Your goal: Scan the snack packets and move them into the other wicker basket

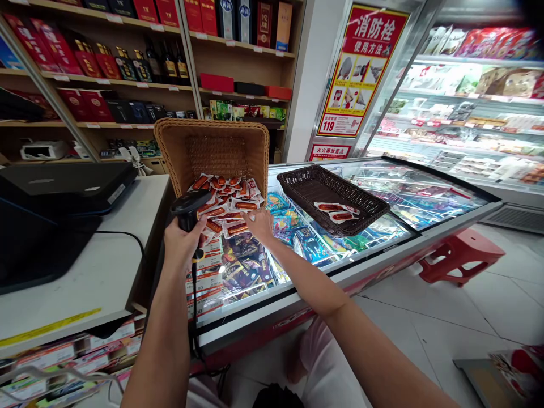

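Note:
My left hand [183,241] is wrapped round the handle of a black barcode scanner [191,205], whose cord hangs down in front of the freezer. My right hand [260,224] rests at the pile of packaged sausages [237,205], its fingertips on a pack at the near right side. Whether those fingers grip that pack cannot be made out. The packs lie heaped at the mouth of a tan wicker basket [212,127], tipped on its side on the freezer's glass top. To the right, a dark brown wicker tray [297,184] holds a few sausage packs [335,211].
A chest freezer [250,292] with frozen packs under glass stretches to the right. At left stands a white counter [85,255] with a black machine [68,184]. A red stool [463,255] is on the floor at right. Shelves of boxes and bottles line the back.

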{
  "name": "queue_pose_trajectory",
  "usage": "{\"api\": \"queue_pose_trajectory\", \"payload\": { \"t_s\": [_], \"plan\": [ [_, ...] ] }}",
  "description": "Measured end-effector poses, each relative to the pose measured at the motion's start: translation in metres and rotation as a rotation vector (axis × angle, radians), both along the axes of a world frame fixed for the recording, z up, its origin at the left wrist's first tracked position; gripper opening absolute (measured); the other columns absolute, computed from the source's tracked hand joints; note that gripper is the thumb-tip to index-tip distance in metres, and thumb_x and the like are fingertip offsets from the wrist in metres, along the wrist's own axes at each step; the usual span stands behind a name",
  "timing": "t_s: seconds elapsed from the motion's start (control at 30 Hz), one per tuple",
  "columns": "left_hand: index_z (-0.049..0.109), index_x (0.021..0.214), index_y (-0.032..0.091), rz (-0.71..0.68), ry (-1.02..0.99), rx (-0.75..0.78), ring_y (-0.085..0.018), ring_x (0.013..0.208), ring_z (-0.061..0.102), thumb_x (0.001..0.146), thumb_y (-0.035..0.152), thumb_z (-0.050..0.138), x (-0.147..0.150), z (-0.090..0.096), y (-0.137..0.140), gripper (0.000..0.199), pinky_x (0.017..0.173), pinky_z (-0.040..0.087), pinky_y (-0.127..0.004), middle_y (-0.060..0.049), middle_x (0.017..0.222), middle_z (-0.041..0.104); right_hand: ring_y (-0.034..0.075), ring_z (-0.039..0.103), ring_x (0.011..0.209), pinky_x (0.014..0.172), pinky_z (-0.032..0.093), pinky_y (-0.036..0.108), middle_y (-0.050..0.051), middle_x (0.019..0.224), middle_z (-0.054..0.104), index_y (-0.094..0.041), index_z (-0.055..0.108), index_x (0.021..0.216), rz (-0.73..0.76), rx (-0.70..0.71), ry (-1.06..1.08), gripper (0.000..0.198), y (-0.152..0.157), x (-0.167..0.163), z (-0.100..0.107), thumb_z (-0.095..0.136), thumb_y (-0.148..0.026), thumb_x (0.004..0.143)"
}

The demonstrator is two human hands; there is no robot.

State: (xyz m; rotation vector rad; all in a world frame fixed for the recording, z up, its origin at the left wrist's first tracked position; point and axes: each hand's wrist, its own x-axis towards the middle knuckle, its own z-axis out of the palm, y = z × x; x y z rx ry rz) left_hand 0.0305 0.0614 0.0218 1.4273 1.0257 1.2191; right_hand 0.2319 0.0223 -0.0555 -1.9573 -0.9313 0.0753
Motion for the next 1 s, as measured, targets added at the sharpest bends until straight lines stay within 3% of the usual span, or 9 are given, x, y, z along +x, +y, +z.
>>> {"api": "queue_pose_trajectory", "payload": {
  "t_s": [0.13,0.27,0.33,0.43,0.53,0.67,0.8,1.0],
  "plan": [
    [0.059,0.085,0.022,-0.075,0.074,-0.001,-0.014,0.040,0.052,0.058,0.055,0.091,0.003,-0.005,-0.002,0.053,0.038,0.038,-0.025,0.005,0.057,0.059,0.024,0.065,0.111,0.104,0.050,0.039,0.006,0.104,0.073,-0.022,0.073,0.081,0.027,0.269,0.385,0.016,0.002,0.012,0.002,0.073,-0.032,0.093],
    [0.057,0.085,0.023,-0.113,0.089,0.010,-0.015,0.040,0.051,0.060,0.056,0.091,0.005,-0.007,-0.003,0.053,0.039,0.036,-0.025,0.006,0.052,0.056,0.016,0.069,0.086,0.086,0.060,0.034,-0.001,0.094,0.071,-0.026,0.064,0.098,-0.058,0.634,0.941,0.016,-0.003,0.038,0.015,0.052,-0.033,0.106],
    [0.056,0.085,0.023,-0.132,0.101,0.011,-0.015,0.039,0.050,0.060,0.057,0.091,0.006,-0.007,-0.004,0.054,0.039,0.035,-0.025,0.006,0.050,0.056,0.015,0.069,0.078,0.078,0.062,0.033,-0.002,0.089,0.070,-0.026,0.060,0.099,-0.114,0.711,1.226,0.016,-0.007,0.050,0.022,0.049,-0.033,0.108],
    [0.056,0.085,0.023,-0.153,0.126,0.015,-0.014,0.039,0.049,0.061,0.057,0.090,0.007,-0.008,-0.005,0.054,0.040,0.035,-0.025,0.006,0.049,0.056,0.017,0.069,0.073,0.074,0.064,0.032,-0.001,0.076,0.069,-0.022,0.061,0.093,-0.013,0.756,1.461,0.014,-0.011,0.062,0.031,0.062,-0.033,0.103],
    [0.057,0.085,0.023,-0.171,0.127,0.014,-0.014,0.040,0.050,0.062,0.057,0.090,0.007,-0.008,-0.006,0.053,0.041,0.036,-0.025,0.006,0.051,0.056,0.016,0.068,0.066,0.073,0.065,0.031,-0.003,0.065,0.064,-0.022,0.063,0.087,0.101,0.844,1.449,0.018,-0.011,0.064,0.037,0.075,-0.031,0.096],
    [0.057,0.084,0.022,-0.190,0.117,0.008,-0.013,0.040,0.050,0.062,0.056,0.091,0.008,-0.007,-0.008,0.052,0.041,0.035,-0.024,0.005,0.052,0.057,0.016,0.070,0.067,0.075,0.066,0.030,-0.003,0.066,0.067,-0.023,0.061,0.081,0.100,0.880,1.378,0.028,-0.011,0.059,0.039,0.083,-0.037,0.092],
    [0.056,0.082,0.023,-0.229,0.152,-0.005,-0.013,0.041,0.049,0.061,0.056,0.091,0.007,-0.004,-0.011,0.053,0.042,0.037,-0.024,0.005,0.053,0.058,0.014,0.071,0.070,0.076,0.065,0.028,-0.004,0.067,0.068,-0.024,0.053,0.077,0.026,0.900,1.264,0.043,-0.015,0.058,0.038,0.088,-0.046,0.087],
    [0.055,0.079,0.023,-0.428,0.254,0.007,-0.015,0.042,0.051,0.066,0.052,0.092,0.005,-0.012,-0.009,0.048,0.043,0.039,-0.026,0.003,0.053,0.058,0.010,0.060,0.055,0.057,0.054,0.021,-0.009,0.058,0.059,-0.023,0.053,0.072,-0.172,0.774,1.068,0.050,-0.024,0.063,0.034,0.093,-0.051,0.078]
  ]
}}
